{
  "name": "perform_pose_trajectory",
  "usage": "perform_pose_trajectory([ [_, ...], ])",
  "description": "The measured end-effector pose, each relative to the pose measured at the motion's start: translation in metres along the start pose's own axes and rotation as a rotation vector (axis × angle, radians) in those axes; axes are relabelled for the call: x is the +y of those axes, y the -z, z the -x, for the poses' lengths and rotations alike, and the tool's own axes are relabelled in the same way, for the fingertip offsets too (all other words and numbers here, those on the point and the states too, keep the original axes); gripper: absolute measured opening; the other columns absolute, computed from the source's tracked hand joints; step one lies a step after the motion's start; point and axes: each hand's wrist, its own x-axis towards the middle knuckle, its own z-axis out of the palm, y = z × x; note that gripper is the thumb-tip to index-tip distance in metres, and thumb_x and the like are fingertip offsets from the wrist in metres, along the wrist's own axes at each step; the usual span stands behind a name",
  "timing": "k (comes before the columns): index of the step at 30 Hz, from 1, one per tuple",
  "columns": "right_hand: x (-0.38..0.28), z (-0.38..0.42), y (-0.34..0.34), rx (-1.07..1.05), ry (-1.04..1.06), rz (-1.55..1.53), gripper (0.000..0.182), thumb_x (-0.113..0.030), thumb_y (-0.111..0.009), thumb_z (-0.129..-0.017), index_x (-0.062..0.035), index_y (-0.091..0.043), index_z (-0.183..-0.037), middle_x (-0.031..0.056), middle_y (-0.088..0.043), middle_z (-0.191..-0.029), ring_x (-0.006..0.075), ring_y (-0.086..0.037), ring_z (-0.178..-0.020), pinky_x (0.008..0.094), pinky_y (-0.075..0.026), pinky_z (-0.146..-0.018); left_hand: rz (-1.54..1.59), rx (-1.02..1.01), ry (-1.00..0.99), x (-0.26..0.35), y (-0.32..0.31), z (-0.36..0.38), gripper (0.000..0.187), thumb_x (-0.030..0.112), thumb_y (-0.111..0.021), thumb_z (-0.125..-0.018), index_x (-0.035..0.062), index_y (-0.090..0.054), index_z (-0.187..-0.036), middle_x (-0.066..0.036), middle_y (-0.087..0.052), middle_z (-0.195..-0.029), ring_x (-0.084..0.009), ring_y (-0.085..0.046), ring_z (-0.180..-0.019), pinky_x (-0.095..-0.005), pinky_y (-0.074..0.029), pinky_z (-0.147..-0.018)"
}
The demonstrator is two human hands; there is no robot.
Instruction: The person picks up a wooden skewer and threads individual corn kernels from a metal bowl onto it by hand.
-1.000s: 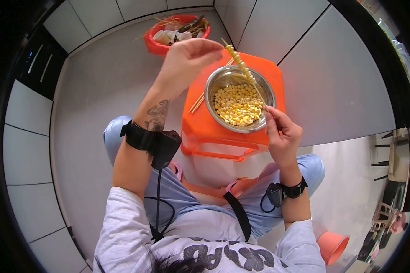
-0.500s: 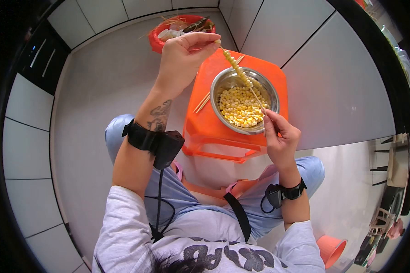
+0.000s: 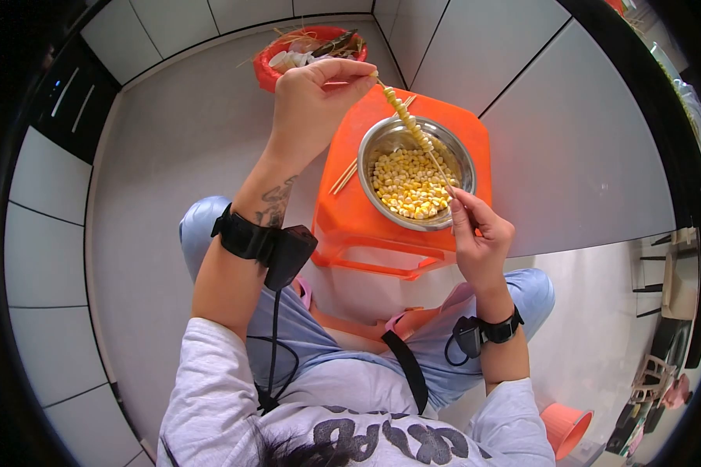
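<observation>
A thin wooden skewer (image 3: 442, 169) slants over a steel bowl (image 3: 368, 180), with a row of yellow corn kernels (image 3: 406, 118) threaded along its upper part. Between thumb and fingers, my right hand (image 3: 481, 237) grips the bare lower end beside the bowl's right rim. At the skewer's far tip, my left hand (image 3: 313, 101) is closed in a pinch on a single corn kernel (image 3: 373, 74). Loose corn kernels (image 3: 411, 183) lie in the bowl. The bowl stands on an orange plastic stool (image 3: 343, 210).
Several bare skewers (image 3: 344, 177) lie on the stool, partly under the bowl. A red basin (image 3: 266, 76) with scraps sits on the floor behind my left hand. White cabinets (image 3: 568, 148) border the right side. A pink bin (image 3: 566, 428) stands at lower right.
My left hand has shifted very slightly down and stays at the skewer's tip. My right hand holds its place, and the kernels on the skewer look the same.
</observation>
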Motion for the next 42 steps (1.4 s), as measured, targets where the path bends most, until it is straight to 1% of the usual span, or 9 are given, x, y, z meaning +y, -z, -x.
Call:
perform_pose_trajectory([
  [5, 0.0, 0.002, 0.0, -0.001, 0.002, 0.014, 0.016, -0.002, -0.062, -0.088, 0.0053, -0.066, -0.102, 0.0114, -0.07, -0.08, 0.0069, -0.063, -0.07, 0.021, -0.051, -0.063, -0.096, -0.019, -0.072, -0.002, 0.0, 0.0, 0.017, 0.009, -0.068, -0.084, 0.0008, -0.07, -0.098, -0.008, -0.071, -0.095, -0.0099, -0.066, -0.085, -0.0213, -0.052, -0.076],
  [11, 0.002, 0.003, -0.003, -0.005, -0.003, -0.009, 0.016, -0.002, -0.062, -0.088, 0.0052, -0.066, -0.102, 0.0113, -0.069, -0.079, 0.0063, -0.063, -0.07, 0.0207, -0.051, -0.063, -0.103, -0.012, -0.089, 0.001, -0.001, 0.002, 0.015, 0.005, -0.067, -0.08, -0.0004, -0.071, -0.094, -0.008, -0.071, -0.087, -0.0122, -0.068, -0.078, -0.0218, -0.054, -0.071],
  [14, 0.003, 0.002, -0.002, -0.002, 0.01, 0.002, 0.017, -0.002, -0.062, -0.088, 0.0051, -0.066, -0.102, 0.0111, -0.069, -0.079, 0.0062, -0.062, -0.07, 0.0208, -0.051, -0.063, -0.046, -0.076, 0.001, 0.004, 0.002, 0.0, 0.018, 0.011, -0.065, -0.086, -0.0006, -0.069, -0.099, -0.008, -0.07, -0.093, -0.0129, -0.067, -0.086, -0.0232, -0.053, -0.079],
  [16, 0.001, 0.001, -0.001, 0.008, -0.009, -0.015, 0.017, -0.002, -0.063, -0.088, 0.0049, -0.066, -0.102, 0.0113, -0.07, -0.079, 0.0067, -0.063, -0.07, 0.0211, -0.051, -0.064, 0.767, -0.075, 0.453, -0.002, 0.003, -0.006, 0.018, 0.011, -0.066, -0.085, -0.0017, -0.069, -0.098, -0.01, -0.069, -0.092, -0.017, -0.067, -0.085, -0.0272, -0.055, -0.081],
  [19, 0.002, 0.001, -0.002, 0.013, 0.011, -0.036, 0.017, -0.002, -0.063, -0.087, 0.0047, -0.066, -0.102, 0.0109, -0.07, -0.079, 0.0066, -0.063, -0.069, 0.0211, -0.051, -0.063, 0.822, -0.161, 0.522, -0.011, 0.005, -0.006, 0.025, 0.014, -0.06, -0.091, -0.0018, -0.062, -0.109, -0.012, -0.066, -0.101, -0.0204, -0.065, -0.094, -0.0322, -0.053, -0.09],
  [22, 0.002, 0.001, -0.001, 0.011, 0.023, -0.027, 0.017, -0.002, -0.063, -0.087, 0.0044, -0.067, -0.102, 0.0106, -0.07, -0.078, 0.0063, -0.062, -0.067, 0.0207, -0.05, -0.062, 0.98, -0.221, 0.577, -0.018, 0.006, -0.006, 0.024, 0.014, -0.061, -0.09, -0.0013, -0.062, -0.108, -0.012, -0.065, -0.101, -0.0196, -0.064, -0.096, -0.0329, -0.053, -0.09],
  [38, 0.011, 0.005, 0.001, 0.02, 0.027, -0.013, 0.016, 0.0, -0.062, -0.087, 0.0045, -0.067, -0.102, 0.0069, -0.067, -0.072, 0.0039, -0.057, -0.063, 0.0191, -0.047, -0.057, 0.914, -0.323, 0.572, -0.021, -0.011, 0.0, 0.022, 0.015, -0.065, -0.088, 0.0002, -0.064, -0.103, -0.009, -0.066, -0.099, -0.0182, -0.064, -0.095, -0.0317, -0.053, -0.088],
  [41, 0.014, 0.004, 0.001, 0.041, 0.012, 0.001, 0.016, -0.001, -0.063, -0.087, 0.0047, -0.067, -0.102, 0.0038, -0.064, -0.069, 0.0024, -0.053, -0.06, 0.018, -0.043, -0.054, 0.788, -0.26, 0.561, -0.01, -0.016, 0.002, 0.025, 0.018, -0.067, -0.087, 0.0005, -0.065, -0.105, -0.007, -0.066, -0.1, -0.0163, -0.064, -0.093, -0.0299, -0.053, -0.086],
  [42, 0.014, 0.002, 0.001, 0.078, -0.002, -0.008, 0.016, -0.002, -0.063, -0.087, 0.0047, -0.067, -0.102, 0.0022, -0.062, -0.068, 0.002, -0.05, -0.059, 0.0175, -0.041, -0.053, 0.529, -0.31, 0.508, -0.003, -0.017, 0.005, 0.023, 0.017, -0.069, -0.084, 0.0026, -0.067, -0.102, -0.007, -0.066, -0.099, -0.0175, -0.062, -0.094, -0.0309, -0.051, -0.086],
])
